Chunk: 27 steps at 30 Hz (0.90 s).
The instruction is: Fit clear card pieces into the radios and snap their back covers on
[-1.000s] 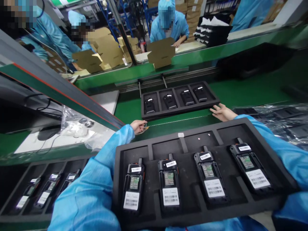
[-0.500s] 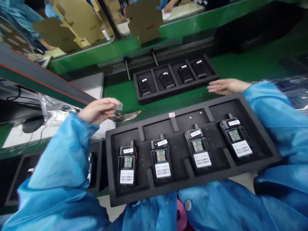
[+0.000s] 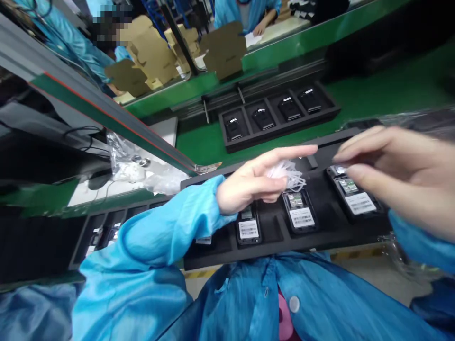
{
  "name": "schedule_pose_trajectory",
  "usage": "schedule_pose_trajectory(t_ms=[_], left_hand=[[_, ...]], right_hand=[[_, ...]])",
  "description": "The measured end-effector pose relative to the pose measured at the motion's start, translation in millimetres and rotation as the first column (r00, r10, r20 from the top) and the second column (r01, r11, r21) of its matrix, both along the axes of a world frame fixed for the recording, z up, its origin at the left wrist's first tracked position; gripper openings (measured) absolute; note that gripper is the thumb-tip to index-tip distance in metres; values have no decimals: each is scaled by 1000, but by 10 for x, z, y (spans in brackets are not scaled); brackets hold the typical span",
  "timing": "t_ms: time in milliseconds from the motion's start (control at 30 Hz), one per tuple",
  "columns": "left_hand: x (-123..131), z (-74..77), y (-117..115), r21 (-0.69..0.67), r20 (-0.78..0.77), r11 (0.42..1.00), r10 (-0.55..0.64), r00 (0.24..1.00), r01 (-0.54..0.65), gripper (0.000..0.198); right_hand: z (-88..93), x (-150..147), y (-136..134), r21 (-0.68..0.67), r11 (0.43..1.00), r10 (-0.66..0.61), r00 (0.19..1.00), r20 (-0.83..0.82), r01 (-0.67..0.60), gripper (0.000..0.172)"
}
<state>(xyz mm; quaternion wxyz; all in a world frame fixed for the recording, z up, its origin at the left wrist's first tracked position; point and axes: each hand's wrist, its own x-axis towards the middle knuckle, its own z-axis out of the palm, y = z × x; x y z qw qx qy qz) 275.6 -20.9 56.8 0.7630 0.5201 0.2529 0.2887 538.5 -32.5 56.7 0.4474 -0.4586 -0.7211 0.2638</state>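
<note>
The left hand [image 3: 249, 182], come in from beyond the foam tray [image 3: 272, 222], is pinching a clear plastic wad [image 3: 289, 173] above it; the right hand [image 3: 401, 175] is hovering over its right end, grip unclear.

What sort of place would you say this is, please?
Most likely an electronics factory packing line: a green conveyor belt, black foam trays of barcode-labelled handheld radios, and cardboard boxes by blue-gowned workers; the left hand holds a clear plastic wad.

readable text: none | barcode labels [image 3: 301, 217] on handsets [image 3: 295, 200] in tray [image 3: 320, 239] (print too small and blurred)
</note>
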Motion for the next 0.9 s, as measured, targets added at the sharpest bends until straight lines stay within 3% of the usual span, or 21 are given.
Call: schedule_pose_trajectory(t_ms=[100, 267, 433, 633, 833, 900], left_hand=[[216, -82, -20, -32, 60, 999, -24, 998, 26, 57], [368, -139, -38, -93, 98, 994, -47, 994, 56, 51], [447, -214, -48, -100, 57, 995, -20, 998, 26, 55], [522, -335, -85, -137, 60, 988, 80, 995, -71, 50], [565, -435, -65, -193, 50, 973, 141, 989, -129, 41], [581, -459, -43, -205, 32, 965, 173, 984, -163, 41]], right_hand=[[-114, -96, -206, 25, 994, 110, 993, 48, -111, 9], [-322, -90, -172, 106, 993, 52, 998, 22, -54, 10], [-357, -124, -213, 265, 964, -23, 998, 54, 8, 11], [-402, -44, -198, 546, 838, -171, 953, 249, 7, 24], [-445, 61, -145, 690, 722, -251, 912, 324, -47, 22], [-466, 99, -143, 702, 711, -284, 899, 333, -36, 23]])
